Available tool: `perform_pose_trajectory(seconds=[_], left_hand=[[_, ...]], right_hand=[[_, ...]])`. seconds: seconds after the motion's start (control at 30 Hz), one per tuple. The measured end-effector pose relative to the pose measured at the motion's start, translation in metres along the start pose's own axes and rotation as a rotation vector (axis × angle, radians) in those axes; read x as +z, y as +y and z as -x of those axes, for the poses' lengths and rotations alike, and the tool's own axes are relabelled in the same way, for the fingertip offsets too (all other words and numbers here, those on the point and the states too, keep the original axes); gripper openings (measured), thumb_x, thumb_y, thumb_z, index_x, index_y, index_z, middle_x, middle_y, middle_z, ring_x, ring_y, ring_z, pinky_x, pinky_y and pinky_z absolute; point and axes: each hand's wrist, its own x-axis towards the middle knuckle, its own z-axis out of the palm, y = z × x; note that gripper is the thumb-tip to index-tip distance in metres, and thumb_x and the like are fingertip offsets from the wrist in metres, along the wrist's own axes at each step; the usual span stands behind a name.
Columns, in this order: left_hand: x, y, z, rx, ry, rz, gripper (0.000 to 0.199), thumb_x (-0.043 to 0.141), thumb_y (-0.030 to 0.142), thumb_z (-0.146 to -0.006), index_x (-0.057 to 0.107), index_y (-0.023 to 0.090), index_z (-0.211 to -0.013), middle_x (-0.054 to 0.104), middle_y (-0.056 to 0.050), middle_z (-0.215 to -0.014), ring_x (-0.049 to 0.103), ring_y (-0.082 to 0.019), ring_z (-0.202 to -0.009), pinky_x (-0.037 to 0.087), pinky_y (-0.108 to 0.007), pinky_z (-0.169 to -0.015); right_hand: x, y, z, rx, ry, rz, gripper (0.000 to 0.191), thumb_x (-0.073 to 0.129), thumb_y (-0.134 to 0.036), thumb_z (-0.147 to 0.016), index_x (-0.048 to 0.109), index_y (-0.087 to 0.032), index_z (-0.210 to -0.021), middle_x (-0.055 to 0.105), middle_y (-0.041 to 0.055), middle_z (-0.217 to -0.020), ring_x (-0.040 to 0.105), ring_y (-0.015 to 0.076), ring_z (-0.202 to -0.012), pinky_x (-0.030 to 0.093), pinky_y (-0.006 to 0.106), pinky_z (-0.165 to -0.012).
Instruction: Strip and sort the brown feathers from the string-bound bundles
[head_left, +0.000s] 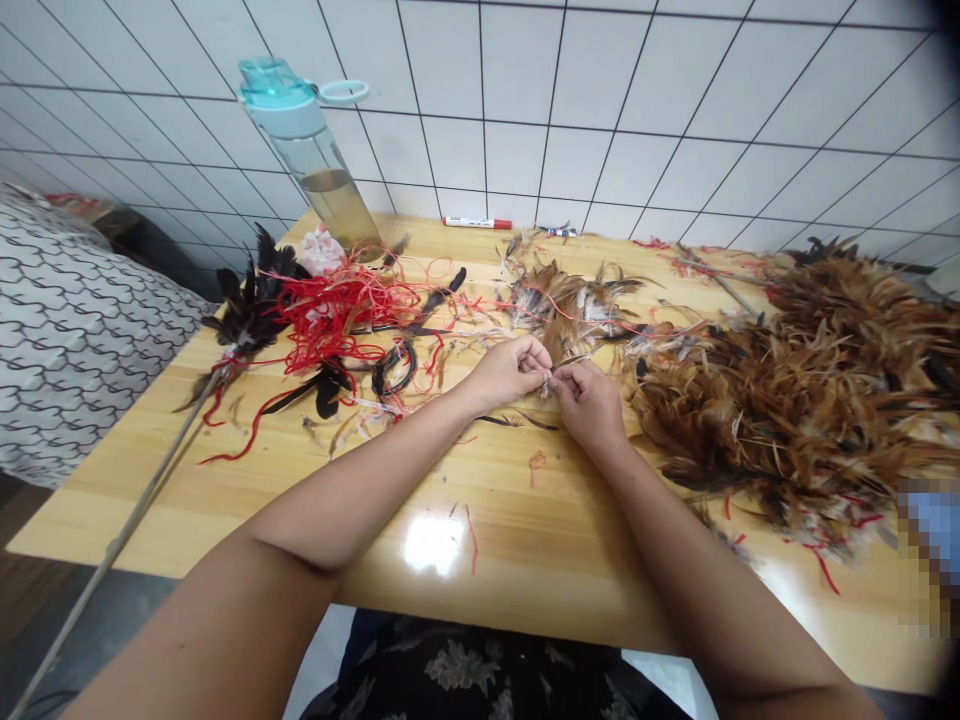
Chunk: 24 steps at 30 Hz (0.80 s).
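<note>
Near the middle of the wooden table (517, 560), my left hand (514, 370) and my right hand (589, 400) nearly meet at the fingertips. Both are closed in a pinch on a small feather (547, 385) with a whitish, fluffy base. A loose pile of brown feathers (570, 300) lies just beyond my hands. To the right of my right hand spreads a large heap of brown feathers (780, 400). A tangle of red string (337, 310) lies left of my left hand, with black feathers (247, 305) tied to a long stick (150, 490) beside it.
A water bottle (322, 170) stands at the back left. A red-capped marker (476, 223) lies by the tiled wall (517, 90). Patterned fabric (90, 330) is at the left, and a thin stick (724, 285) lies at the back right.
</note>
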Motion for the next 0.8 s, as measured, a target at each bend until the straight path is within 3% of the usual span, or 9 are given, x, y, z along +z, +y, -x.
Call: perform_pose_trajectory(seconds=[0.23,0.47,0.6,0.8], left_hand=[[0.001,0.003,0.006,0.246,0.034,-0.261,0.012,0.054,0.009,-0.076,0.058,0.014,-0.086,0.061,0.002,-0.072,0.054,-0.006,-0.063,0.041,-0.016,-0.061],[-0.002,0.000,0.007,0.507,0.047,-0.683,0.012,0.049,0.016,-0.086,0.061,0.017,-0.084,0.063,-0.003,-0.079,0.056,-0.013,-0.075,0.040,-0.024,-0.071],[-0.002,-0.002,0.007,0.530,0.048,-0.741,0.014,0.047,0.018,-0.088,0.061,0.017,-0.083,0.063,-0.004,-0.079,0.055,-0.014,-0.076,0.039,-0.025,-0.072],[-0.002,0.001,0.007,0.430,0.085,-0.599,0.009,0.050,0.016,-0.085,0.058,0.016,-0.082,0.061,0.000,-0.074,0.051,-0.010,-0.067,0.038,-0.022,-0.067]], right_hand=[[0.000,0.002,-0.002,-0.002,-0.008,-0.074,0.012,0.054,-0.023,-0.081,0.064,-0.019,-0.075,0.056,0.0021,-0.070,0.050,0.0159,-0.064,0.037,0.028,-0.061],[-0.001,0.007,-0.004,0.036,-0.013,-0.140,0.012,0.056,-0.026,-0.078,0.065,-0.020,-0.074,0.057,0.0020,-0.070,0.050,0.0160,-0.064,0.039,0.028,-0.062],[-0.001,0.009,-0.005,0.036,-0.037,-0.171,0.012,0.058,-0.026,-0.078,0.067,-0.020,-0.073,0.059,0.0026,-0.071,0.053,0.0166,-0.068,0.042,0.029,-0.066],[-0.002,0.013,-0.007,0.028,-0.079,-0.235,0.010,0.061,-0.026,-0.076,0.069,-0.020,-0.073,0.061,0.0021,-0.070,0.055,0.0163,-0.069,0.044,0.031,-0.069]])
